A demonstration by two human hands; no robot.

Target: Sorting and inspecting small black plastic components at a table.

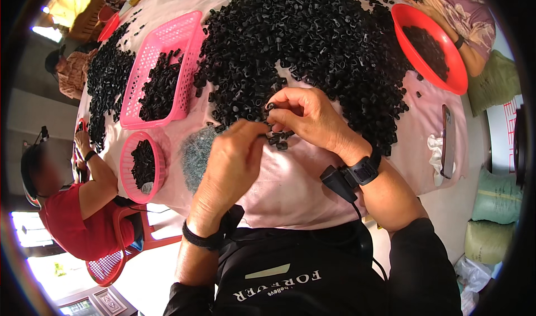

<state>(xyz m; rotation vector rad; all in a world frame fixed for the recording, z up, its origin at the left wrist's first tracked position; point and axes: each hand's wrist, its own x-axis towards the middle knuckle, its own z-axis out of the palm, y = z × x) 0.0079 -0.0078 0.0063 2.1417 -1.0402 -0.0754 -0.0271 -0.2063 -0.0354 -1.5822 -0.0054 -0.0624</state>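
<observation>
Small black parts point(277, 140) are being pinched between narrowly closed fingers of the left hand point(231, 162) and right hand point(310, 118) at the black heap's point(312, 42) six o'clock edge, where slippage risks pieces being dropped.

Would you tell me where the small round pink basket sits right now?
In the head view, the small round pink basket sits on the person's left, near the table edge, just below the rectangular pink basket and beside the left hand.
</observation>
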